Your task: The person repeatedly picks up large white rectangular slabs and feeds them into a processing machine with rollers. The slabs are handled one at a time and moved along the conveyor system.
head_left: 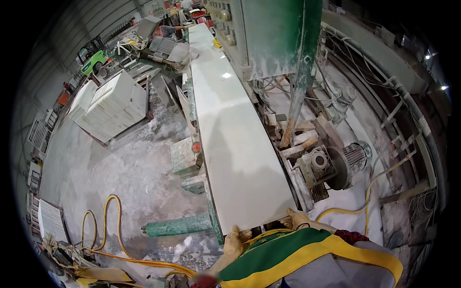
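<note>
A long, glossy white slab [242, 158] stretches away from me along a machine bed, with lights reflected on its top. My left hand [234, 241] is closed on its near left corner, thumb up at the edge and fingers partly beneath. At the near right corner my right hand [296, 219] grips the same edge, its fingers curled under and partly hidden. Between my hands, below the slab, runs a yellow hose [266, 234]. A green and yellow apron [283, 252] covers my front close behind both hands.
To the right stand a dusty motor [353, 161] and a tall green machine cabinet [276, 38]. A green roller [177, 224] sticks out left of the bed. Stacked pale slabs [113, 103] and looped yellow hose [117, 211] occupy the left floor. Another person's arm [181, 28] reaches the slab's far end.
</note>
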A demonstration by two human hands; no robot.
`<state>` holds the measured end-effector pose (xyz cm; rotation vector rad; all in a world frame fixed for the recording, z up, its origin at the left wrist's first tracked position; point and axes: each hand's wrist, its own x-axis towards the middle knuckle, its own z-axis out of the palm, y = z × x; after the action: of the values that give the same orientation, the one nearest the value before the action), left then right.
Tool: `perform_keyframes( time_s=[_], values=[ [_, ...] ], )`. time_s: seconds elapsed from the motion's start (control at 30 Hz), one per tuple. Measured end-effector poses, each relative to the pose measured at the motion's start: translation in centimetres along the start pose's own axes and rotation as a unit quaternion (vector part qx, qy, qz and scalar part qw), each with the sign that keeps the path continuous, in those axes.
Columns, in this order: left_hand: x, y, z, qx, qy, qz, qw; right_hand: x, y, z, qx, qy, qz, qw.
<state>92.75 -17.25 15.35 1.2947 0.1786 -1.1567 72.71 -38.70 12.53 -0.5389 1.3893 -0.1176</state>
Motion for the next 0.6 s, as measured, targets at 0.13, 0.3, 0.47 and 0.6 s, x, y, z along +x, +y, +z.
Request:
perform_keyframes(
  time_s=[0.13,0.3,0.47,0.6],
  values=[
    [0.6,0.5,-0.6,0.012,-0.037,0.004,0.999,2.3,-0.3,-1.0,-0.079,-0.102,-0.027,0.991],
    [0.5,2.0,-2.0,0.095,-0.078,-0.058,0.991,-1.5,-1.1,-1.9,-0.083,-0.197,-0.066,0.975],
    [-1.6,0.4,-5.0,0.154,-0.134,-0.087,0.975,-1.0,1.5,-4.1,-0.112,-0.262,0.035,0.958],
    [-4.5,-4.6,-8.8,0.152,-0.095,-0.089,0.980,-0.2,4.7,-3.1,-0.155,-0.267,0.079,0.948]
  ],
)
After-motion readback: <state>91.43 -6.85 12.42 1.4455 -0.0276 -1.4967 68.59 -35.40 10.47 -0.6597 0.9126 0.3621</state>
